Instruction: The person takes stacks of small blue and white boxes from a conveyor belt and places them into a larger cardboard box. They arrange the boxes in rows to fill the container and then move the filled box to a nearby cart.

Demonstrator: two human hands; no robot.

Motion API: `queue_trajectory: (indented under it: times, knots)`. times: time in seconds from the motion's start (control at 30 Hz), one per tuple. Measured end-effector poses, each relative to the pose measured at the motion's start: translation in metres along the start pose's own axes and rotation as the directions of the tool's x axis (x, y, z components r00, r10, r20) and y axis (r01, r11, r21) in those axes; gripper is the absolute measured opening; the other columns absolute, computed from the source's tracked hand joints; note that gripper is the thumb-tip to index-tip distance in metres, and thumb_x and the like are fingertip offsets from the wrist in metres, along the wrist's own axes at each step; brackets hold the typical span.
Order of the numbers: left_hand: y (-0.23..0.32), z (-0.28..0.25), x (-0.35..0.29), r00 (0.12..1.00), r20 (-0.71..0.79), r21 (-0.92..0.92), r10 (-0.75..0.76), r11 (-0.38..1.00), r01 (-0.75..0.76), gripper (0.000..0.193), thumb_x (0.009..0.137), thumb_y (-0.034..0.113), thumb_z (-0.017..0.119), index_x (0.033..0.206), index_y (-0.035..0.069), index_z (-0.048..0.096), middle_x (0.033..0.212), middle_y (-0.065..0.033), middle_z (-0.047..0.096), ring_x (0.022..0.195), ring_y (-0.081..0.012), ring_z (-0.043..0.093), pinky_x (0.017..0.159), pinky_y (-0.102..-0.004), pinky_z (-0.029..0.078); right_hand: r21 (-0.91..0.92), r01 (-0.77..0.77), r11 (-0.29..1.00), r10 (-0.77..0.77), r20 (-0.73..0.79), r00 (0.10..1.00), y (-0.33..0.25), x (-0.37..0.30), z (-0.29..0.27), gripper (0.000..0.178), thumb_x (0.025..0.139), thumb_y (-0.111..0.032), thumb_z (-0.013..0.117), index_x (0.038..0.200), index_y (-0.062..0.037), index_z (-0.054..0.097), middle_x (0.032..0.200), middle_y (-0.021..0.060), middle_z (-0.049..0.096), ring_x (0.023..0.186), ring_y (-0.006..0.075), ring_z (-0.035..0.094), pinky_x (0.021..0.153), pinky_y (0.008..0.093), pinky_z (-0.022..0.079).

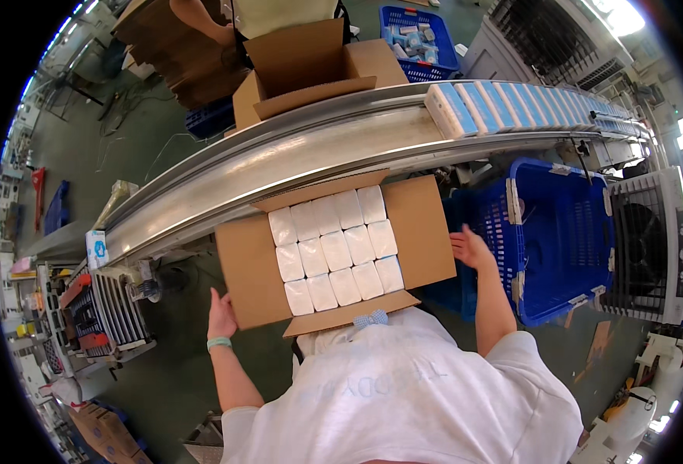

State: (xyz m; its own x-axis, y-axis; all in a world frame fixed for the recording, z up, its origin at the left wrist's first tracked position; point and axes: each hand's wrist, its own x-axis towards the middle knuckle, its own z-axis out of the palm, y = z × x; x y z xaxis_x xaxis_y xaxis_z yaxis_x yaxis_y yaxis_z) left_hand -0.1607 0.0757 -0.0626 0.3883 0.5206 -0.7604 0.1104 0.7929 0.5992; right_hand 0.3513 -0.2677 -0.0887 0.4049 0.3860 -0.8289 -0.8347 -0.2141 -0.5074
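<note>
Centre of frame: open cardboard box [252,271], flaps folded out, packed w/ a tight grid of white wrapped packs [333,251], no gaps, so they brace each other. Left hand [221,315] cups the outer edge of the left flap, fingers curled under; right hand [471,249] lies flat on the right flap's edge, fingers together. Held from both sides, prob. to keep the box steady against the person's front. Just behind it the steel conveyor [279,166] arcs lower left to upper right, carrying a row of blue-white packs [504,104]. Blue crate [565,232] sits right of box; a 2nd carton [310,66] top centre.
</note>
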Motion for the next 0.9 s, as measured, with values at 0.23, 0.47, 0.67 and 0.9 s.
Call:
queue_trajectory:
  times: [0.23,0.47,0.67,0.9]
  knots:
    - [0.006,0.195,-0.036,0.661,0.51,0.858,-0.551,0.383,-0.342,0.081,0.08,0.048,0.053,0.134,-0.001,0.017,0.132,-0.0172,0.032,0.12,-0.0273,0.034,0.099,-0.0293,0.026,-0.808,0.004,0.59,0.665,0.488,0.565,0.037,-0.004,0.175,0.041,0.093,-0.036,0.034,0.108,-0.0012,0.05,0.101,0.0127,0.059,0.091,0.0219,0.059,0.078,0.0317,0.047]
    - [0.02,0.212,-0.024,0.541,0.531,0.706,-0.652,-0.013,-0.709,0.099,0.065,0.054,0.063,0.135,0.003,0.016,0.136,-0.0265,0.019,0.123,-0.0384,0.027,0.101,-0.0399,0.026,-0.595,0.795,0.115,0.172,0.8,0.575,0.034,-0.03,0.212,0.032,0.09,-0.025,0.04,0.108,0.0005,0.049,0.104,0.0155,0.057,0.093,0.0283,0.056,0.083,0.0384,0.043]
    - [-0.023,0.198,0.006,0.806,0.01,0.94,0.592,0.268,-0.209,0.11,0.064,0.045,0.07,0.136,0.003,-0.001,0.136,-0.0308,0.012,0.124,-0.0391,0.025,0.101,-0.0385,0.026,-0.437,0.681,-0.588,-0.709,0.683,-0.175,-0.029,-0.059,0.275,0.04,0.078,-0.014,0.055,0.113,0.0024,0.044,0.113,0.0171,0.049,0.105,0.0313,0.046,0.091,0.0417,0.036]
    - [-0.038,0.202,0.033,0.621,-0.202,0.835,0.757,0.465,-0.295,0.084,0.073,0.046,0.061,0.13,-0.003,0.024,0.128,-0.0255,0.035,0.115,-0.0366,0.039,0.095,-0.0396,0.033,-0.381,0.683,-0.623,-0.441,0.892,0.096,0.086,-0.034,0.193,0.037,0.077,-0.022,0.055,0.107,0.0002,0.052,0.119,0.0136,0.048,0.112,0.0245,0.044,0.094,0.0384,0.034]
